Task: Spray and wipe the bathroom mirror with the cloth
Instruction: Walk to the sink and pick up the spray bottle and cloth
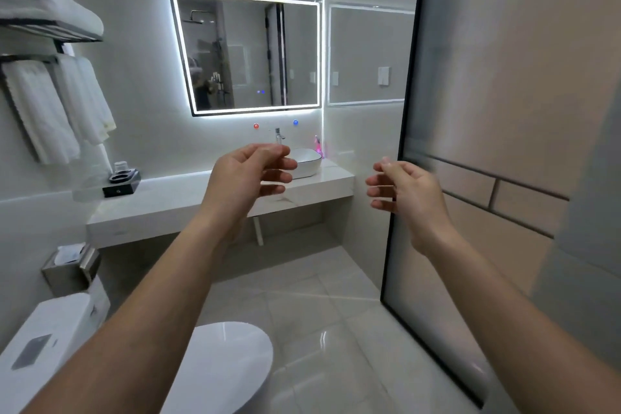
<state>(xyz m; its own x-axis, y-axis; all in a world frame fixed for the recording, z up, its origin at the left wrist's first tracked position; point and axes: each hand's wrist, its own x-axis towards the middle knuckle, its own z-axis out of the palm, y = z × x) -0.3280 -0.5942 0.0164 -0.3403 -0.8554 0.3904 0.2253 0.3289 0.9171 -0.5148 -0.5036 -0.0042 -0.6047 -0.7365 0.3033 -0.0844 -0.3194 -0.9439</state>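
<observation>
The bathroom mirror (248,54), edged with a bright white light strip, hangs on the far wall above the counter. A pink spray bottle (318,144) stands at the counter's right end behind the white basin (304,163). No cloth is visible beside it. My left hand (250,175) and my right hand (401,190) are both stretched out in front of me, palms facing each other, fingers loosely curled and apart, holding nothing. Both hands are well short of the counter.
A white marble counter (161,208) runs along the far wall with a black tray of glasses (121,180) at its left. White towels (50,104) hang at left. A toilet (215,366) sits below me, and a black-framed glass partition (470,178) stands at right.
</observation>
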